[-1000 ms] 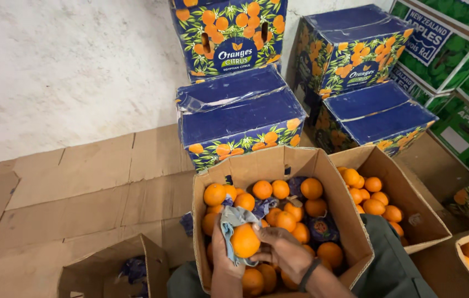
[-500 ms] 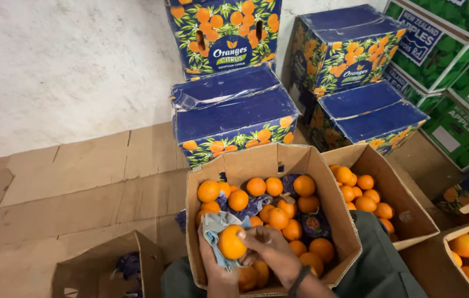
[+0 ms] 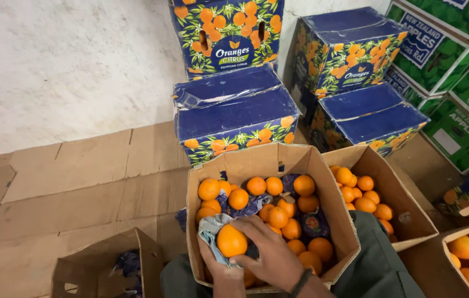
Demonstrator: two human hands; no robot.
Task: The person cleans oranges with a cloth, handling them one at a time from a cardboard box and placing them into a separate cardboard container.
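The left hand (image 3: 220,265) is cupping a pale grey-blue cloth (image 3: 211,230) from below, with an orange (image 3: 231,240) sitting in the cloth against the palm. The left fingers are curled closed around cloth and fruit; only their upper edges are showing. The right hand (image 3: 270,256) is lying over the orange from the right, its fingers (image 3: 247,224) spread narrowly and pressing the cloth against the fruit's upper side.

The orange is round, so no long axis is discernible, and its stem end is not visible. The cloth is bunching mainly to the left of the fingers, its loose edge pointing up and left.

Both hands are working just above the near left corner of an open cardboard box (image 3: 323,182). Loose oranges (image 3: 278,216) and dark blue wrappers (image 3: 315,225) are lying just beyond the fingertips. A second open box of oranges (image 3: 405,212) is standing well to the right of the fingers.
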